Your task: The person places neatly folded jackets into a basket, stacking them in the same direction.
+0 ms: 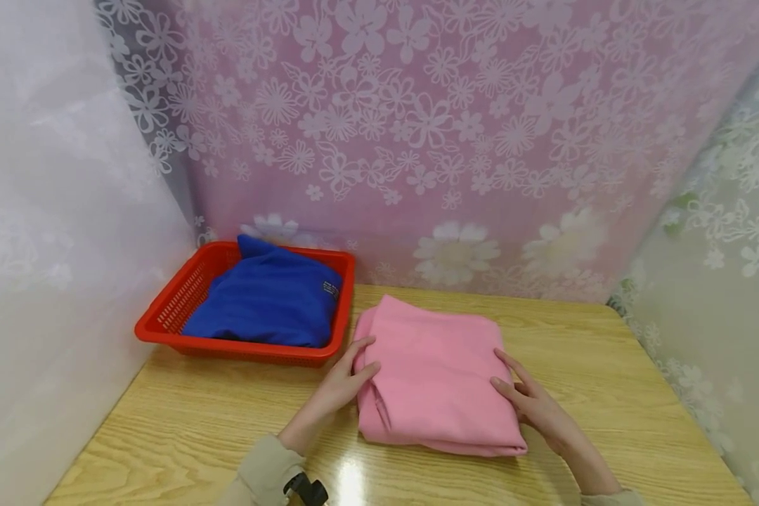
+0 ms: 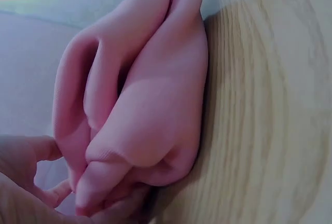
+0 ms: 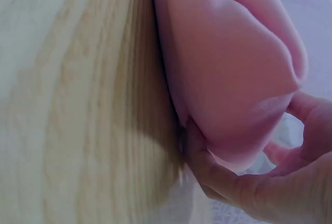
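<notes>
A thick folded pink garment [image 1: 436, 372] lies on the wooden table in a rough square, with its layers showing along the edge in both wrist views. My left hand [image 1: 341, 383] holds its left side, some fingers on top and others tucked low beneath the folds [image 2: 150, 105]. On the opposite side my right hand [image 1: 540, 407] grips the edge. In the right wrist view, fingers of the right hand [image 3: 290, 177] reach under the bottom layer near the tabletop, while other digits touch the upper side. The fingertips underneath are hidden by the cloth.
A red plastic basket [image 1: 247, 346] stands at the back left, holding a blue folded garment [image 1: 272, 299] with a small printed label. Behind the table [image 1: 569, 351] hangs a pink floral curtain [image 1: 379, 140]; pale sheets flank both sides.
</notes>
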`<state>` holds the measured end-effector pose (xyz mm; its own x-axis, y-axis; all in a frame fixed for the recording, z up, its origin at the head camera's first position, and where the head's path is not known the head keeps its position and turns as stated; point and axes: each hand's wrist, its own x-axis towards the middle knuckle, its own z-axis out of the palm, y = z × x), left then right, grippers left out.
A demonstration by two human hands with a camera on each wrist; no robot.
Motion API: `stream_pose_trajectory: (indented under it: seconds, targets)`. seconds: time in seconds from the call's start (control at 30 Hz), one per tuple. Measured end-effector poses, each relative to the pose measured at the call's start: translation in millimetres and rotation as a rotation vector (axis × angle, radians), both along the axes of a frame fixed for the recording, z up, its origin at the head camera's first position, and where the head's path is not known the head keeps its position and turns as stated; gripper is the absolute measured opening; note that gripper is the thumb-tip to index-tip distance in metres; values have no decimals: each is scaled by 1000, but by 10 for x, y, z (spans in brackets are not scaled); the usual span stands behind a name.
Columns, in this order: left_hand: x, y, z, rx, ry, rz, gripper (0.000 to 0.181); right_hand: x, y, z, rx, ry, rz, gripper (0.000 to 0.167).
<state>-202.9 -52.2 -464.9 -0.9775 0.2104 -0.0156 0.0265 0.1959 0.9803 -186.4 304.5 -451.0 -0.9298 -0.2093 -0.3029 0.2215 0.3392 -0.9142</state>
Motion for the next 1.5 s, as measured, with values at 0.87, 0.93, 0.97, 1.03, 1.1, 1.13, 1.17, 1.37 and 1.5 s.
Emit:
stream_pose_trajectory:
  seconds: [0.87,0.93,0.97,1.03,1.1,1.13,1.17,1.37,1.5]
  targets:
    - [-34,200,127,328,-48,-71,61,154,178,297,-235,23,-23,67]
    - [-35,215,204,342,-54,-85,61,166,205,372,-236,57,-22,66]
    - [-40,220,236,343,-57,-89,61,170,216,408,-236,70,-19,65]
    - [-45,223,302,336,-56,-89,60,173,228,473,-229,88,-20,65]
    - [-48,215,365,335,-54,-82,60,172,221,533,-224,102,-20,65]
    - [-50,207,397,329,-50,-78,59,168,214,557,-225,108,-18,65]
    - [-50,195,432,325,-47,-77,59,163,204,581,-226,114,-16,65]
    - [-87,61,663,300,-13,-66,59,81,66,742,-243,158,-5,65]
    - [-158,-101,801,259,37,-37,58,-11,-120,850,-264,190,14,65]
